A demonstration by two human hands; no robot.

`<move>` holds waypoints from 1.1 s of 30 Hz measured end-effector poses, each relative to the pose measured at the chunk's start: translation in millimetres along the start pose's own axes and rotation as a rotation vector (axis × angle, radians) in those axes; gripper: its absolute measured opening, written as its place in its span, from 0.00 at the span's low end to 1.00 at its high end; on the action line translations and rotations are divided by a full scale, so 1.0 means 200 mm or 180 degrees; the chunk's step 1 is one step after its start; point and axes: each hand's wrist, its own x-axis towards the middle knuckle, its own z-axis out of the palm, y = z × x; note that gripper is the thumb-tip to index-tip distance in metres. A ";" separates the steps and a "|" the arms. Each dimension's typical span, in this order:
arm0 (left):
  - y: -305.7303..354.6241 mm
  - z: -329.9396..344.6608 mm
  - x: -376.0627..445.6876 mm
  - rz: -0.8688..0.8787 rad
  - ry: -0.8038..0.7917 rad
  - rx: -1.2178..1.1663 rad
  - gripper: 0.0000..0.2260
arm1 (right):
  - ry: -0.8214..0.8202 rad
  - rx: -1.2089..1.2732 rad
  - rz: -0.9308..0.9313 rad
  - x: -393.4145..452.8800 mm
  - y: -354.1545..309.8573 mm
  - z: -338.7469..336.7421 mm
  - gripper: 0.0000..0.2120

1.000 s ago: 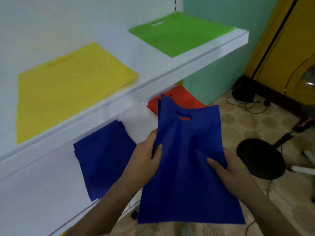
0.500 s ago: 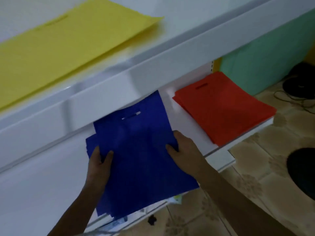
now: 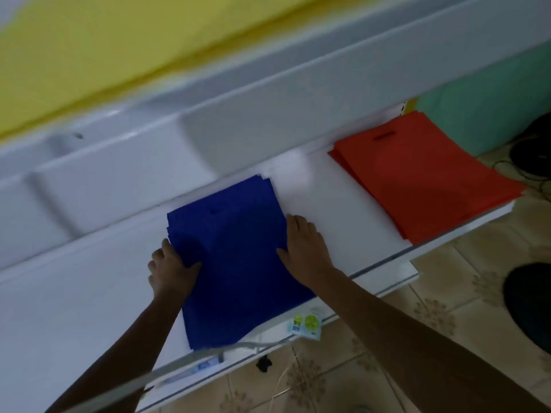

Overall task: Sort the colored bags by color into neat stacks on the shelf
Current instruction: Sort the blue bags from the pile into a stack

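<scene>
A stack of blue bags (image 3: 238,263) lies on the white lower shelf (image 3: 328,210), its near end hanging a little over the front edge. My left hand (image 3: 171,271) grips the stack's left edge, thumb on top. Against the stack's right edge my right hand (image 3: 304,245) lies flat, fingers straight. A stack of red bags (image 3: 423,180) sits at the right end of the same shelf. On the upper shelf (image 3: 268,114) a yellow bag (image 3: 89,55) shows, blurred.
The upper shelf juts out above the blue stack and hides its far end. Below the lower shelf a small printed packet (image 3: 307,323) sticks out. On the tiled floor at the right stand a black round base (image 3: 530,308) and black cables (image 3: 530,150).
The blue bag I held up in front of me went down onto the blue stack. Both hands have moved to the stack's side edges, and my view has dropped toward the lower shelf.
</scene>
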 end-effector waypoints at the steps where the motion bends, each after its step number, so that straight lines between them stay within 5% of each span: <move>1: 0.00 -0.04 -0.04 0.0082 0.0039 -0.0056 0.34 | -0.0007 0.0032 -0.0035 -0.03 -0.02 -0.05 0.29; 10: -0.20 -0.82 -0.73 0.1040 0.0107 -0.1277 0.12 | -0.0437 0.1650 -0.1022 -0.57 -0.71 -0.76 0.11; 19: -0.54 -1.70 -1.24 0.1733 -0.0445 -0.1053 0.07 | -0.0517 0.1655 -0.2393 -0.79 -1.59 -1.28 0.11; 26: -0.77 -2.22 -1.16 0.1833 0.0959 -0.2058 0.06 | 0.0260 0.1726 -0.2297 -0.49 -2.03 -1.38 0.08; 30: -0.80 -2.42 -0.76 0.1740 0.1452 -0.1501 0.06 | 0.0381 0.1217 -0.1700 -0.18 -2.16 -1.40 0.07; 33: -0.76 -2.46 -0.40 0.1344 0.1098 -0.0591 0.14 | 0.0163 0.0297 -0.1090 0.03 -2.21 -1.38 0.13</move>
